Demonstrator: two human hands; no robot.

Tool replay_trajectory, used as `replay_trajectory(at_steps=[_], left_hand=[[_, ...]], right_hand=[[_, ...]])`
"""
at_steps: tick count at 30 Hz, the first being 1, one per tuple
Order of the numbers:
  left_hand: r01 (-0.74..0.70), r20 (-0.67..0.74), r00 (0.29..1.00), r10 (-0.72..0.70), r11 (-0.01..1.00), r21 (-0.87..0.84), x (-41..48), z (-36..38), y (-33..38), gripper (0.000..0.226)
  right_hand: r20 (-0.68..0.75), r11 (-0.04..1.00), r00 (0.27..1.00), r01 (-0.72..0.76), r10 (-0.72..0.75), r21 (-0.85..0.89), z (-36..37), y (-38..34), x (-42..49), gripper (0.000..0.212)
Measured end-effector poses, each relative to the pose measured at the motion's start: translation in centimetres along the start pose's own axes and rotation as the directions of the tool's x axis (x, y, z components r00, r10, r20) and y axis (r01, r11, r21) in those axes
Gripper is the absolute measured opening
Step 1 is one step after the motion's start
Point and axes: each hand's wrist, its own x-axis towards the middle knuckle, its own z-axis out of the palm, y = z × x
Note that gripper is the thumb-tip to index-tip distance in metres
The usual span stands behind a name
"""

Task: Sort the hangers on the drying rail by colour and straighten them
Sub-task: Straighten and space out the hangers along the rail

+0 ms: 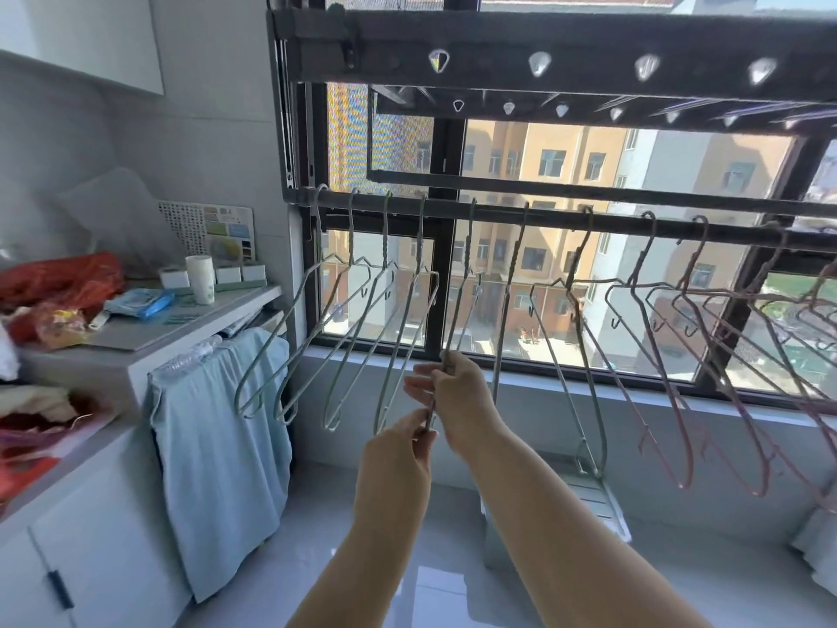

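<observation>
A dark drying rail (561, 218) runs across the window. Several pale green hangers (348, 319) hang from its left half, tilted sideways. Several pink hangers (670, 383) hang from its right half, crowded and overlapping. One green hanger (466, 283) hangs near the middle. My left hand (398, 451) pinches its lower end. My right hand (457, 392) grips its wire a little higher up. Another green hanger (566, 383) hangs just right of my hands, beside the pink ones.
A counter (190, 319) at the left holds a white cup (200, 278), blue packets and red bags. A light blue cloth (222, 446) drapes over its end. A grey step stool (584, 505) stands under the window. A second rack with hook holes (543, 61) hangs overhead.
</observation>
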Motion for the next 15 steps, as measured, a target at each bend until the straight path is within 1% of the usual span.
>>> replay_trajectory(at_steps=[3, 6, 11, 15], left_hand=[[-0.016, 0.006, 1.0, 0.016, 1.0, -0.015, 0.1, 0.0, 0.4, 0.019], [-0.042, 0.002, 0.999, 0.042, 0.998, -0.038, 0.2, 0.1, 0.9, 0.018], [-0.082, -0.003, 0.997, 0.082, 0.996, -0.039, 0.3, 0.4, 1.3, 0.017], [-0.084, 0.009, 0.996, 0.085, 0.995, -0.051, 0.4, 0.5, 1.7, 0.017]], right_hand=[[-0.014, 1.0, 1.0, 0.011, -0.01, 0.026, -0.1, -0.3, -0.4, 0.027], [-0.016, 1.0, 1.0, 0.015, -0.015, 0.016, -0.3, -0.4, -0.5, 0.024], [-0.04, 1.0, 0.999, 0.013, -0.013, 0.022, -0.6, -0.9, -0.7, 0.025], [-0.047, 0.999, 0.999, 0.006, -0.004, 0.037, -1.0, -1.3, -0.8, 0.026]])
